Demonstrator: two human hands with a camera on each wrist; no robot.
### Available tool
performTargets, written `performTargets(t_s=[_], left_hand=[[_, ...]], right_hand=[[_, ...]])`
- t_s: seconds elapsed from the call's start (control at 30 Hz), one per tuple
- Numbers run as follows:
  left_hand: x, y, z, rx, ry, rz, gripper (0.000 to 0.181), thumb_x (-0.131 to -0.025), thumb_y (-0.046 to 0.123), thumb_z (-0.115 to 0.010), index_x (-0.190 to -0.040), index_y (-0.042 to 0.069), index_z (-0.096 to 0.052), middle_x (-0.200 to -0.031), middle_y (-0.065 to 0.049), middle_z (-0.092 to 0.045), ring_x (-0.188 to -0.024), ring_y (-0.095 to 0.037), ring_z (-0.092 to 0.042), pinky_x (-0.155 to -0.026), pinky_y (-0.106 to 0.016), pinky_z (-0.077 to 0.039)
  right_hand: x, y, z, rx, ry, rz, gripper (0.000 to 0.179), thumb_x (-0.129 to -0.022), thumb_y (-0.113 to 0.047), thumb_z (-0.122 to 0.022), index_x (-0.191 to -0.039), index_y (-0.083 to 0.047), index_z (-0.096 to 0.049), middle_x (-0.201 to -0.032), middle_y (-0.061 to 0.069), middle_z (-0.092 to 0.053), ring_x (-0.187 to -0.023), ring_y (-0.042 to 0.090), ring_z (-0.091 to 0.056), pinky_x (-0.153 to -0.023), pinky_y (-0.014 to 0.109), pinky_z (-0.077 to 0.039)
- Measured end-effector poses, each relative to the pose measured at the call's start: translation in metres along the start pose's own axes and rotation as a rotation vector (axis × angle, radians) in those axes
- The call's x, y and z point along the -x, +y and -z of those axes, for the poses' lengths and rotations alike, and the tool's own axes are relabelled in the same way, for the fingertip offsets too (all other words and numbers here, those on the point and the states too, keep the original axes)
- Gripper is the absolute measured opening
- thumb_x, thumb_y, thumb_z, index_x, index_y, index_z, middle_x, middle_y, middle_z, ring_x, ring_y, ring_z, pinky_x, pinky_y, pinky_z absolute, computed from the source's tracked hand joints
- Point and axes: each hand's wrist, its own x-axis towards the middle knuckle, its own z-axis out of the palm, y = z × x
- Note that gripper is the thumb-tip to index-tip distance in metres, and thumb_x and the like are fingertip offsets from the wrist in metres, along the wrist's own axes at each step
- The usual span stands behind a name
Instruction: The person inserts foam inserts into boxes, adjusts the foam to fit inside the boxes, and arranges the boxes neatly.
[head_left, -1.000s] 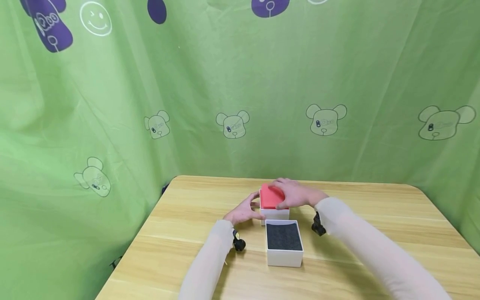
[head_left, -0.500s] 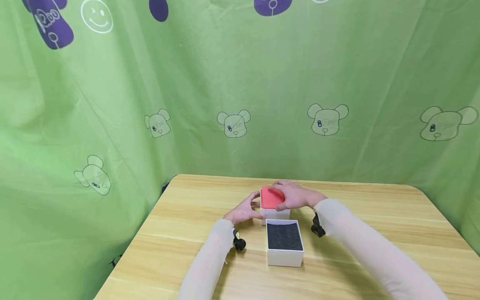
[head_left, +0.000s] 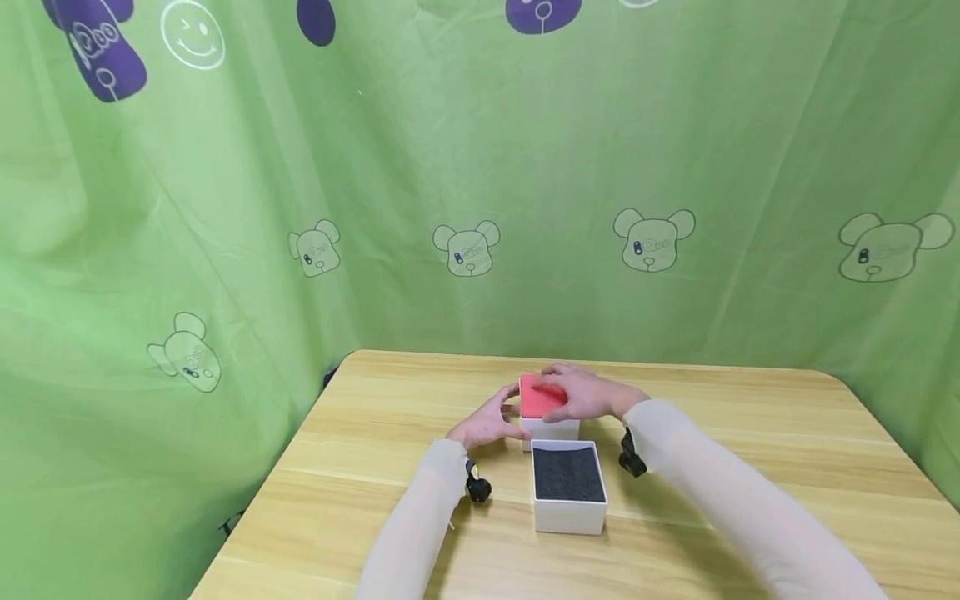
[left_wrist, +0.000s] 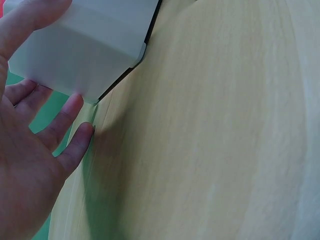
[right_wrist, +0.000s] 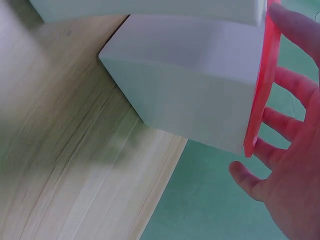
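Toward the back of the table stands a white box (head_left: 550, 429) with a red square pad (head_left: 532, 402) at its open top. My left hand (head_left: 483, 423) holds this box at its left side, thumb on the front wall and several fingers along the side. Over the pad, my right hand (head_left: 588, 393) lies with fingers spread and touching the red surface. In the right wrist view the pad (right_wrist: 261, 92) shows as a thin slab along the box's rim, fingertips against it. Directly in front stands a second white box (head_left: 570, 517), with a dark grey fabric-like piece (head_left: 567, 475) inside.
Both boxes stand on a light wood table (head_left: 375, 433). Behind it and at its left hangs a green curtain (head_left: 555, 150) with printed bear heads. A black wrist camera (head_left: 478, 487) sits on the left wrist, another black camera (head_left: 632, 458) on the right.
Across the red pad, my right hand has shifted slightly left and toward me. The pad sits lower and flatter in the box than a second ago. My left hand has stayed in place.
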Motion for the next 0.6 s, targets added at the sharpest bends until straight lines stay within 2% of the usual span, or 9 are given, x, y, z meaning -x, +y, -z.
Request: performTargets(t_s=[0.1,0.3,0.6], left_hand=[[-0.0024,-0.0053,0.0007,-0.004,0.0,0.001,0.093,-0.076,0.0,-0.075,-0.15,0.013,-0.02,-0.151,-0.006,-0.026,-0.126,-0.028,-0.042,-0.094,-0.036,-0.045],[-0.0028,-0.0061,-0.0002,-0.009,0.006,0.004,0.091,-0.076,0.002,-0.076,-0.149,0.012,-0.022,-0.151,-0.006,-0.027,-0.126,-0.027,-0.043,-0.094,-0.036,-0.045],[-0.0036,-0.0066,0.0,-0.003,0.008,0.001,0.092,-0.076,0.001,-0.076,-0.149,0.012,-0.022,-0.151,-0.007,-0.027,-0.125,-0.029,-0.043,-0.095,-0.038,-0.045]], right_hand=[[-0.0007,-0.001,0.0004,0.001,-0.008,0.011,0.068,-0.081,-0.041,-0.07,-0.139,-0.012,-0.048,-0.145,0.021,-0.034,-0.129,0.043,-0.033,-0.099,0.061,-0.031],[-0.0017,-0.0008,0.0001,0.017,-0.004,0.035,0.065,-0.081,-0.036,-0.069,-0.137,-0.01,-0.05,-0.147,0.016,-0.034,-0.132,0.04,-0.031,-0.102,0.06,-0.029],[-0.0036,-0.0024,-0.0002,0.019,-0.011,0.034,0.066,-0.081,-0.041,-0.07,-0.136,-0.009,-0.051,-0.148,0.016,-0.034,-0.133,0.041,-0.029,-0.103,0.061,-0.026]])
